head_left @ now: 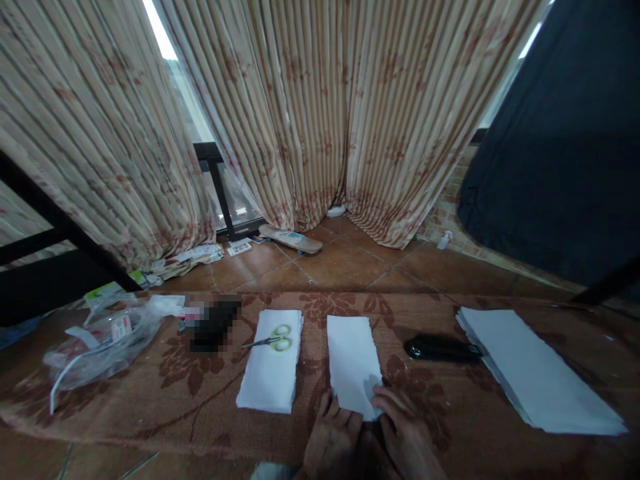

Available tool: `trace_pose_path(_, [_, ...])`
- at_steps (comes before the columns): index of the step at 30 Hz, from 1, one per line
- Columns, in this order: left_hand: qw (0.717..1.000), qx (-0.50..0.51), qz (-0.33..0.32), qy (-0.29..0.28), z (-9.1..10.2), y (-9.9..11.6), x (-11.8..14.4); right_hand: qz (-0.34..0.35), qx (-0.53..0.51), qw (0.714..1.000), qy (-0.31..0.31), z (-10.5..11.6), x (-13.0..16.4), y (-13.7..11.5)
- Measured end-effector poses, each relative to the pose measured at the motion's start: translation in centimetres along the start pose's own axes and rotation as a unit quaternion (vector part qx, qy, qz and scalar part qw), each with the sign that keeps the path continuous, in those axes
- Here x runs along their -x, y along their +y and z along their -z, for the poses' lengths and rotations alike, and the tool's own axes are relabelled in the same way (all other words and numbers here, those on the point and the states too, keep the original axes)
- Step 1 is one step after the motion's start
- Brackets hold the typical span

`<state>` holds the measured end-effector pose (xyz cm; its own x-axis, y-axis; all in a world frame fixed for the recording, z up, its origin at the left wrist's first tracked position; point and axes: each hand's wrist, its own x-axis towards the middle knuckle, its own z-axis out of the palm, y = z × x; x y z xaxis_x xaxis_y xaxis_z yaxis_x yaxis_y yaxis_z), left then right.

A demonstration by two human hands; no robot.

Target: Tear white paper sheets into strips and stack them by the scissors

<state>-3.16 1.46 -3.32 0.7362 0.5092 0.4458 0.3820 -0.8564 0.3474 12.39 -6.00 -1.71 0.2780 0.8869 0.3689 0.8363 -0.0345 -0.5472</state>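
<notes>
A white paper strip (pixel 353 360) lies on the brown patterned mat (pixel 175 393) in front of me. My left hand (pixel 333 437) rests flat at its near left corner, fingers on the edge. Pressed on the near right corner is my right hand (pixel 403 433), fingers spread on the paper. To the left lies a stack of white paper (pixel 270 377) with yellow-handled scissors (pixel 273 341) on top. A black stapler (pixel 443 348) sits right of the strip.
A larger pile of white sheets (pixel 535 370) lies at the right. A clear plastic bag (pixel 100 343) with items and a dark blurred object (pixel 215 325) sit at the left. Beyond the mat are floor tiles, a sandal (pixel 293 239), papers and curtains.
</notes>
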Motion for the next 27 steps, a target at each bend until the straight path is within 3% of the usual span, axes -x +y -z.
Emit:
trace_pose_path(11, [1.000, 0.003, -0.006, 0.029, -0.2, -0.2, -0.1, 0.021, 0.024, 0.999, -0.001, -0.6, 0.4, 0.8])
trace_pose_path(22, [1.000, -0.002, 0.003, 0.013, -0.4, -0.2, 0.1, 0.028, 0.081, 0.996, -0.024, -0.1, 0.3, 0.5])
trace_pose_path(24, [0.999, 0.035, 0.036, 0.019, 0.8, -0.3, -0.2, 0.026, 0.079, 0.996, -0.021, -0.3, 0.4, 0.7])
trace_pose_path(27, [0.979, 0.114, 0.166, 0.003, 3.6, -0.8, -1.7, 0.013, 0.068, 0.997, -0.019, -0.7, 0.5, 0.9])
